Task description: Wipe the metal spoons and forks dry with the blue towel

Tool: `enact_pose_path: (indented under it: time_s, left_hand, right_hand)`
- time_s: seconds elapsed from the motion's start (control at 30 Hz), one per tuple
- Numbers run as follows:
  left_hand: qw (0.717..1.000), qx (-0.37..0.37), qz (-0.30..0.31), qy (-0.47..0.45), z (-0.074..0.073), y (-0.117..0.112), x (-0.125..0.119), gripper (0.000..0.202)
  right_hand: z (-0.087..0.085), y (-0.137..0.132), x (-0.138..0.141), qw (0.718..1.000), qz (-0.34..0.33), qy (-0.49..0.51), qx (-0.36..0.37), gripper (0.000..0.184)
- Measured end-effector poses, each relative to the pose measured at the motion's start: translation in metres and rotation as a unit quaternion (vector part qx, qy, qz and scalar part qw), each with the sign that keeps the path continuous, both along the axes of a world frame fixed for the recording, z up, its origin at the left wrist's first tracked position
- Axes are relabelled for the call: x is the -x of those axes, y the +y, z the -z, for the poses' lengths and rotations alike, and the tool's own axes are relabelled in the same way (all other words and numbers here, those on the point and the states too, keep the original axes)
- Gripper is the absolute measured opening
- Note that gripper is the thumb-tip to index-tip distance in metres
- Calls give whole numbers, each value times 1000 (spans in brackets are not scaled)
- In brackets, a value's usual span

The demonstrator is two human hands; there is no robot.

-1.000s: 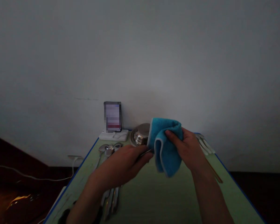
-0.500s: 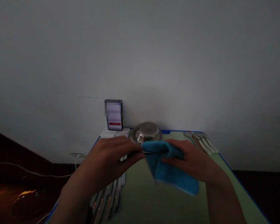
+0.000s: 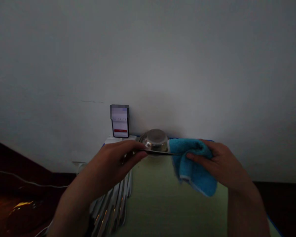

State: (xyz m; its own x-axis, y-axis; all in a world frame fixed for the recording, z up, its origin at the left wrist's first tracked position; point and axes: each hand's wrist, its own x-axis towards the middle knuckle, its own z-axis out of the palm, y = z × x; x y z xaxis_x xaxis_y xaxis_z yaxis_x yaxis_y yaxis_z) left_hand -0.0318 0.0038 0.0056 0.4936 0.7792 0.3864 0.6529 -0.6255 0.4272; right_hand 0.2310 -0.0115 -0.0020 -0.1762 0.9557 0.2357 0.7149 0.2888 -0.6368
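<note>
My left hand pinches one end of a thin metal utensil, held level above the green table. Its other end runs into a blue cloth that my right hand wraps and squeezes around it. Which kind of utensil it is stays hidden by the cloth and fingers. Just behind the utensil stands a steel bowl.
Several metal utensils lie in a row at the table's left, under my left forearm. A phone stands upright on a white block against the wall at the back. A white cable runs along the dark floor at left.
My right hand slid the cloth rightward along the utensil, baring more of its shaft. The left hand kept its hold. The view shifted, and the utensils at the far right are now hidden.
</note>
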Motion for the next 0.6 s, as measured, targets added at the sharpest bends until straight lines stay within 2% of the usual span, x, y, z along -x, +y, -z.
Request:
enact_pose_path:
  time_s: [0.07, 0.17, 0.33, 0.6]
  left_hand:
    - [1000, 11, 1, 2, -2, 1, 4, 14]
    - [1000, -11, -1, 0, -3, 1, 3, 15]
    - [999, -46, 5, 5, 0, -1, -7, 17]
    - [999, -25, 33, 7, -2, -6, -20, 12]
  right_hand:
    - [0, 0, -5, 1000, -7, -13, 10, 28]
    - [-4, -1, -7, 997, -59, -48, 17, 23]
    - [-11, -3, 3, 986, -134, -97, 26, 18]
    - [-13, -5, 19, 981, -173, -81, 17, 15]
